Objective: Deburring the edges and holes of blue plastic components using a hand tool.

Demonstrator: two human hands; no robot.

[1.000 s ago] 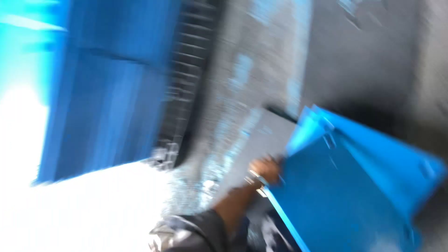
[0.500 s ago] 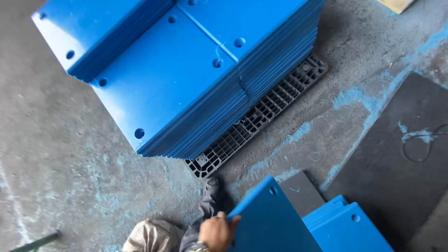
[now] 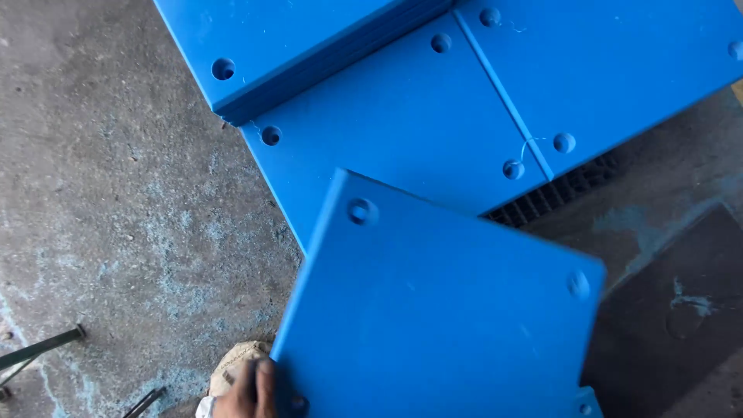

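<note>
I hold a large blue square plate [image 3: 441,310] with round holes near its corners. It is tilted and fills the lower middle of the view. My left hand [image 3: 249,391] grips its lower left corner, fingers wrapped over the edge. My right hand is out of sight, hidden behind or below the plate. Beyond the held plate lie stacks of the same blue plates [image 3: 402,131] on a black grid pallet [image 3: 557,197]. The held plate's far edge overlaps the nearest stack in the view.
A higher stack of blue plates [image 3: 309,39] lies at the top left, another [image 3: 611,70] at the top right. A dark mat [image 3: 681,310] covers the floor on the right. A metal rod [image 3: 39,348] lies on the stained concrete floor [image 3: 116,193] at left.
The view has swung from the floor onto the stacks. The held plate has come up and forward, from the lower right over to the nearest stack, still in my left hand.
</note>
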